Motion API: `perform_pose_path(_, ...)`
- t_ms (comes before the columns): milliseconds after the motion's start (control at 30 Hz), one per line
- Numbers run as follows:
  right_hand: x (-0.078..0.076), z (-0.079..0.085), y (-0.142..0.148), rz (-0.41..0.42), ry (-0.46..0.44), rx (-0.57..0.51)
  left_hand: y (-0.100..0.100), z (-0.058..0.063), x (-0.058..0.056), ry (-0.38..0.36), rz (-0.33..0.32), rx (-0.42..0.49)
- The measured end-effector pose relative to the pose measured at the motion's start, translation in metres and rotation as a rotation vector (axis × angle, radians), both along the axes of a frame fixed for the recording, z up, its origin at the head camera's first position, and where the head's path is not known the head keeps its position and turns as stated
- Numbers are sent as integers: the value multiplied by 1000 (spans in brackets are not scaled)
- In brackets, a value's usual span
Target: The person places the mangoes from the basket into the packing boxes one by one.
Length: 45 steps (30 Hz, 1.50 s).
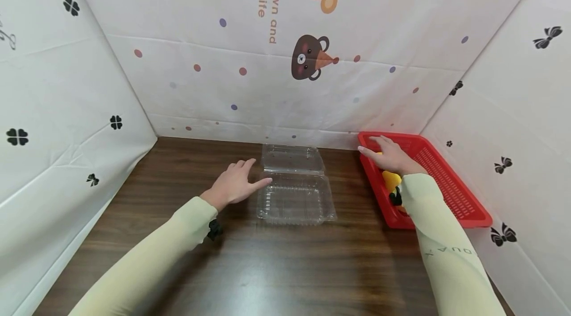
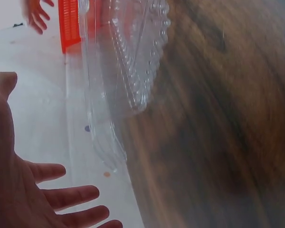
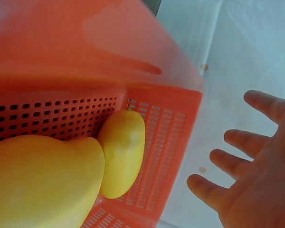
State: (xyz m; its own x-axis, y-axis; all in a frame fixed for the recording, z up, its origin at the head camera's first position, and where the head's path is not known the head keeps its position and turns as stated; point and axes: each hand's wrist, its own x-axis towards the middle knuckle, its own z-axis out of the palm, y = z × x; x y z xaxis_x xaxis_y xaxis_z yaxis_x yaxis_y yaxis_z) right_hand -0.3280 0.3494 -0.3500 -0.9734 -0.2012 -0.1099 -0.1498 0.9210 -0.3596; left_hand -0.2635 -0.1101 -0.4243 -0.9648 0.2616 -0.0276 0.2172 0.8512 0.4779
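A clear plastic clamshell box (image 1: 296, 202) lies with its lid raised on the brown table, its hinge side toward the back wall. At its left edge hovers my left hand (image 1: 234, 182), fingers spread and holding nothing. My right hand (image 1: 392, 156) reaches above the far left part of a red plastic basket (image 1: 446, 182), fingers extended and grasping nothing. Inside the basket, the right wrist view shows a smooth, oval yellow fruit (image 3: 123, 154) beside a larger, mango-like yellow fruit (image 3: 42, 180). My right forearm hides part of the basket's contents in the head view.
White cloth walls (image 1: 267, 97) with printed bears and dots enclose the table (image 1: 276, 266) at the back and both sides. The basket stands against the right wall, near the back corner. A bit of orange (image 1: 401, 209) shows low in the basket.
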Motion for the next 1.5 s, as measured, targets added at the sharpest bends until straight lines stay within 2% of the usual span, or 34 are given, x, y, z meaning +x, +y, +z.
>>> perform_pose_path(433, 2, -4, 19, -48, -35, -59, 7, -12, 2, -124, 22, 137)
perform_pose_path(833, 0, -6, 33, -81, -94, -111, 12, -17, 4, -135, 47, 218)
perform_pose_path(1033, 0, -5, 37, -71, -89, -82, 15, -20, 3, -142, 80, 234)
perform_pose_path(1233, -2, -6, 44, -50, -62, -27, 16, -22, 3, -205, 84, 305)
perform_pose_path(1500, -1, -7, 49, -70, -81, -38, 18, -26, 4, -285, 78, 382)
